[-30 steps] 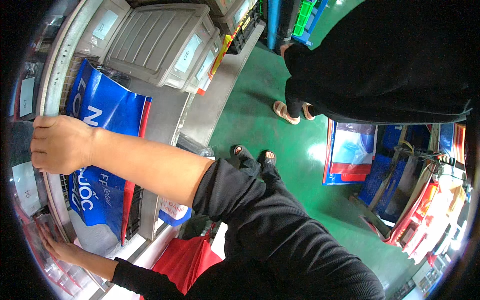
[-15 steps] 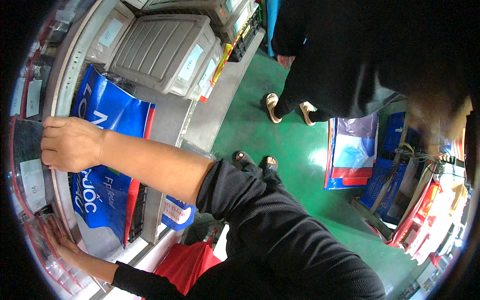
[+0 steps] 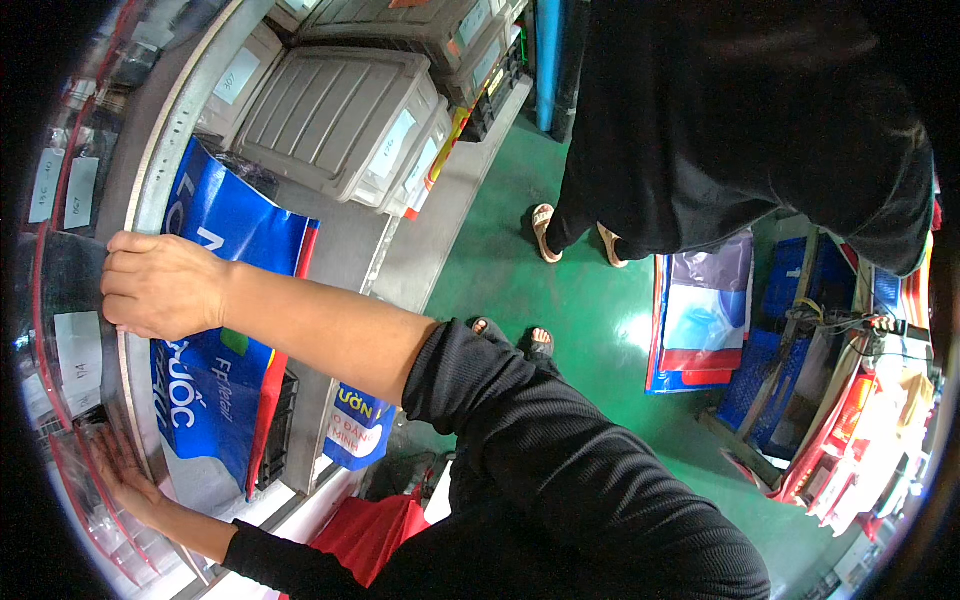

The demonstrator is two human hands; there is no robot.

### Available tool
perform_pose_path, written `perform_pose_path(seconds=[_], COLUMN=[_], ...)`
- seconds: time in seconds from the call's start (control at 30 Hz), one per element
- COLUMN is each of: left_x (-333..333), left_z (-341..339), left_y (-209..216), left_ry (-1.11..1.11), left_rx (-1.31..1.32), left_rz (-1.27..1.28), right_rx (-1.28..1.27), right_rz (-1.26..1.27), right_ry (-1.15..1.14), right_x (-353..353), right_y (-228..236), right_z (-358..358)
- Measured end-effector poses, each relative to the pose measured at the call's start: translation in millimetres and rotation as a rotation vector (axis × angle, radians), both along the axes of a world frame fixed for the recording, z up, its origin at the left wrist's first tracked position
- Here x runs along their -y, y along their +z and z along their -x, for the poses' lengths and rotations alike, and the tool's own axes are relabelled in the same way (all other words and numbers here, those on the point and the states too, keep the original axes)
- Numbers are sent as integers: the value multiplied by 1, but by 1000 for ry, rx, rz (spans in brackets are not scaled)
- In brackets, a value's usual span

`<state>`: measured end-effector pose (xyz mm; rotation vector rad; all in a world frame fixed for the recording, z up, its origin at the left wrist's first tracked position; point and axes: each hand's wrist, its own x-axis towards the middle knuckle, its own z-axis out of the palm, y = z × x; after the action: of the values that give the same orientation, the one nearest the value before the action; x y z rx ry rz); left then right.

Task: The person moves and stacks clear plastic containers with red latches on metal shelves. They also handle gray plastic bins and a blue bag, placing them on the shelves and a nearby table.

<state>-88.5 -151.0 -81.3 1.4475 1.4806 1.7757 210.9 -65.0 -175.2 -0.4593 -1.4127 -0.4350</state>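
Observation:
My right hand (image 3: pixel 165 288) reaches across to the left, its fingers wrapped over the metal edge beam (image 3: pixel 150 215) of a shelf. Just beyond its fingers is a clear, red-edged plastic bin or pouch (image 3: pixel 60 270) with a white label (image 3: pixel 80 345). Lower down, my left hand (image 3: pixel 125 480) lies with fingers stretched against clear plastic with red edging (image 3: pixel 85 505); its fingertips are partly in shadow. What is inside the plastic cannot be made out. A blue printed banner sheet (image 3: pixel 215 405) with a red border hangs below my right forearm.
Grey lidded storage boxes (image 3: pixel 330 115) with labels stand at the upper left. A co-worker in black (image 3: pixel 720 130) stands at the upper right on the green floor (image 3: pixel 490 250). Printed sheets (image 3: pixel 705 310), blue crates (image 3: pixel 755 380) and wires are at the right; red cloth (image 3: pixel 370 530) is below.
The view has shifted slightly, so the shelf sits a little farther right. The co-worker's body has moved and their hand no longer shows. Both my hands keep their places on the shelf and plastic.

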Motion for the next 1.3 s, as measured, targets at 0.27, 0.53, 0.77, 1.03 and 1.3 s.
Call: perform_pose_path(seconds=[0.27, 0.53, 0.77, 1.03, 1.3], left_x=[10, 3, 9, 4, 7], left_z=[3, -8, -19, -6, -16], left_y=[3, 0, 4, 1, 1], left_ry=[-1, -24, 17, 23, 32], left_rx=[0, 0, -3, -9, -28], left_rz=[-24, -28, 3, 7, -7], right_rx=[0, 1, -4, -15, -74], right_rz=[-4, 10, 6, 2, -44], right_ry=[52, 35, 55, -2, 4], right_x=[4, 2, 3, 5, 0], right_y=[2, 0, 0, 1, 0], right_z=[2, 0, 4, 1, 7])
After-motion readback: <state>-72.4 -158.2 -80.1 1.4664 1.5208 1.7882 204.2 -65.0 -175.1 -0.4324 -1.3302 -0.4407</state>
